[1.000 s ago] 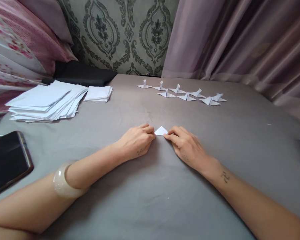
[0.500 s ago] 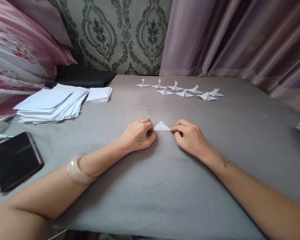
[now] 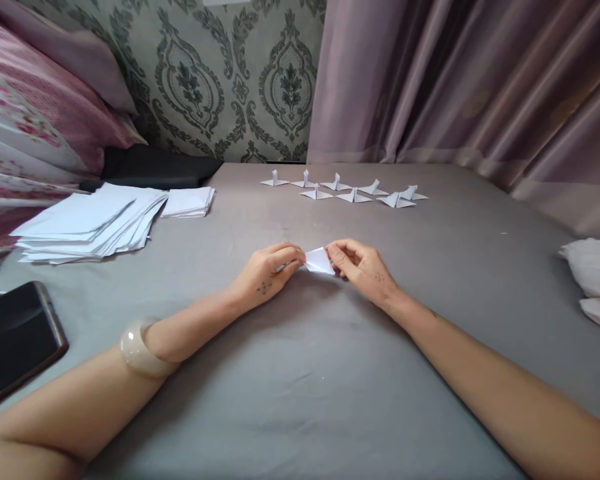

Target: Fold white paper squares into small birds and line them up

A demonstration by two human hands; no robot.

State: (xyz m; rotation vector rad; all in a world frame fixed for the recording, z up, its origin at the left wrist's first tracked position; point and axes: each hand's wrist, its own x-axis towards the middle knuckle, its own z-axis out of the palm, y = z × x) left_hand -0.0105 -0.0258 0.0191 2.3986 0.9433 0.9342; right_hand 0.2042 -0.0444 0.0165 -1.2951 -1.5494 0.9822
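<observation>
A small folded piece of white paper [image 3: 320,261] is held between my two hands, tilted a little over the grey cloth. My left hand [image 3: 270,268] pinches its left corner between thumb and fingers. On the other side, my right hand [image 3: 363,267] grips the right edge, thumb in front and fingers curled behind. Farther back stand several folded paper birds [image 3: 354,195] in two loose rows, with flat wings and raised necks.
At the left lie a large stack of white paper sheets [image 3: 87,220] and a smaller paper stack [image 3: 188,202]. A dark phone [image 3: 17,340] rests near my left forearm. Whitish crumpled cloth [image 3: 595,280] lies at the right edge; a purple curtain [image 3: 405,80] hangs behind.
The folded paper has gone from a flat triangle on the cloth to a tilted four-sided shape between my fingers. My right hand has turned, and the view has shifted slightly.
</observation>
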